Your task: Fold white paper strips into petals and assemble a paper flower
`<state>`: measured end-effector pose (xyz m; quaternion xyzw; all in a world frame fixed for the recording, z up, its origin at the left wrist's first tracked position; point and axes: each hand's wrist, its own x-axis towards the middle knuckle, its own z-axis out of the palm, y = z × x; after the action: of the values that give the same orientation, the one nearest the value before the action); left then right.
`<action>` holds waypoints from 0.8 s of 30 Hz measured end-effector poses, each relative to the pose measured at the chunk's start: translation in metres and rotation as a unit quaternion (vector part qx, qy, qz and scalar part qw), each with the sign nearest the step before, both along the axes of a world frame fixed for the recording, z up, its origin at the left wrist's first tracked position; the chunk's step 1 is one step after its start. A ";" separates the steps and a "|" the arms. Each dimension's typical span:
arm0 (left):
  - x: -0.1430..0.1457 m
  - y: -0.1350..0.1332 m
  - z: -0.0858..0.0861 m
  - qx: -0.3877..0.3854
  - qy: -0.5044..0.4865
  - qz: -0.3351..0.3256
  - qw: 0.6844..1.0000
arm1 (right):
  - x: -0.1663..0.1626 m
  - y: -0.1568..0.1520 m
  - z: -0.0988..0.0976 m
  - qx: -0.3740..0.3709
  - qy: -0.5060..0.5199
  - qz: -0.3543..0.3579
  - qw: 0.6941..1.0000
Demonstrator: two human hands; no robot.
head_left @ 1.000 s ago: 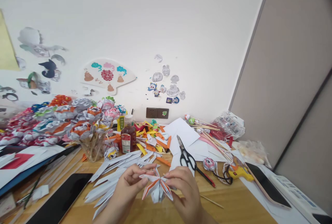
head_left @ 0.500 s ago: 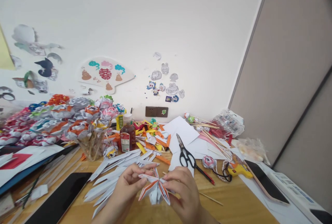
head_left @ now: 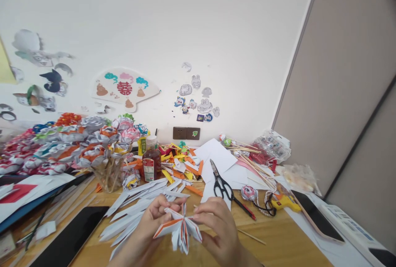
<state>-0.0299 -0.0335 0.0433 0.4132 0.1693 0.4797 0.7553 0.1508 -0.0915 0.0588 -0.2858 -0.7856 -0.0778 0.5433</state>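
A folded paper flower (head_left: 182,228), white with orange edges, is held up between my two hands above the front of the table. My left hand (head_left: 154,221) pinches its left petals between thumb and fingers. On the other side, my right hand (head_left: 218,225) grips the flower's right edge, fingers curled. Its petals spread out in a star shape, the lower ones pointing toward me. Behind and left of my left hand lie several folded white paper strips (head_left: 130,213). Black-handled scissors (head_left: 223,186) rest on white paper (head_left: 216,157) just beyond my right hand.
Many paper flowers (head_left: 93,151) crowd the left, by a brown-red bottle (head_left: 151,161). Orange and yellow paper pieces (head_left: 182,164) lie at the back. A black phone (head_left: 68,238) is at front left. A yellow glue gun (head_left: 286,204) and another phone (head_left: 317,216) lie right.
The flower has turned between my fingers: its petals now point differently, and one orange-edged petal reaches farther left. Both hands keep nearly the same place.
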 end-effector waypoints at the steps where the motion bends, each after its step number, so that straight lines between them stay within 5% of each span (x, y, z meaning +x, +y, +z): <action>1: 0.001 -0.001 0.000 0.002 0.006 -0.007 1.000 | -0.001 -0.001 0.000 0.001 -0.004 0.003 1.000; 8: 0.010 0.003 -0.006 0.038 0.089 -0.005 0.995 | -0.002 -0.001 0.001 -0.026 0.016 0.009 0.999; 16: 0.000 0.033 -0.014 0.010 0.207 0.101 0.973 | 0.000 0.015 -0.006 -0.189 0.062 -0.073 0.977; 20: 0.000 0.026 -0.004 0.159 0.328 0.124 0.923 | -0.003 0.022 -0.014 -0.308 0.051 -0.095 0.945; 24: 0.009 0.005 0.004 0.284 0.426 0.140 0.848 | -0.007 0.024 -0.024 -0.338 0.021 -0.101 0.936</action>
<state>-0.0206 -0.0287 0.0475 0.7453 0.3868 0.3845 0.3834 0.1435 -0.0673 0.0350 -0.5316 -0.7211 0.1437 0.4204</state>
